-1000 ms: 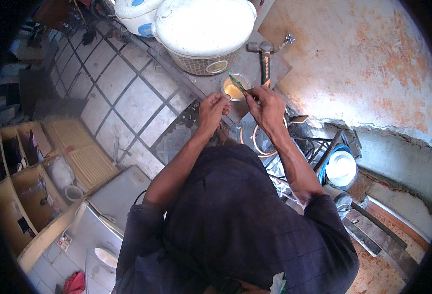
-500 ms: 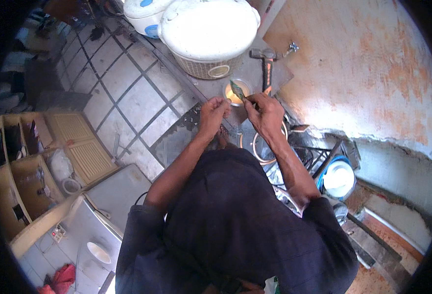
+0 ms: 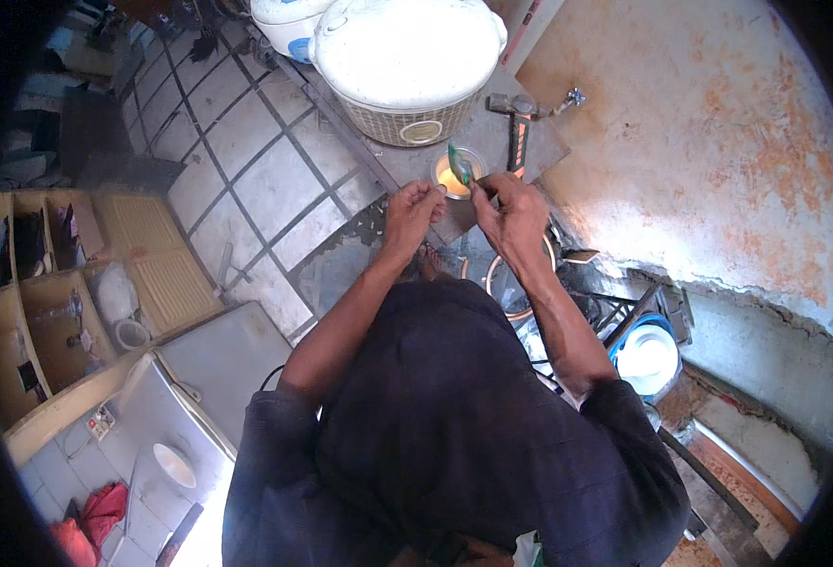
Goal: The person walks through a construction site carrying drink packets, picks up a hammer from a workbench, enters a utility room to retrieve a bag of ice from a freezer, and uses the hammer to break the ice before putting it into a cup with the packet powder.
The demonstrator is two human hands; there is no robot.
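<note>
My right hand (image 3: 514,213) pinches a small green sachet (image 3: 460,164) between thumb and fingertips. The sachet leans over a small round metal-looking bowl (image 3: 479,162). Yellow contents (image 3: 451,184) show inside the bowl; whether they are liquid I cannot tell. Beside the bowl's near left edge is my left hand (image 3: 411,215), its thumb and fingers pinched together. What those fingertips hold, if anything, is too small to make out. The bowl stands on a dark low table (image 3: 454,223).
Behind the bowl stands a woven-sided basket with a white lid (image 3: 412,52). A hammer (image 3: 518,142) lies right of the bowl, below a wall tap (image 3: 568,100). White dishes (image 3: 650,357) and metal racks sit at the right. A shelf unit (image 3: 58,293) stands on the left.
The green sachet has turned and tipped further over the bowl in my right hand. My left hand stays pinched in nearly the same place. The view has shifted slightly.
</note>
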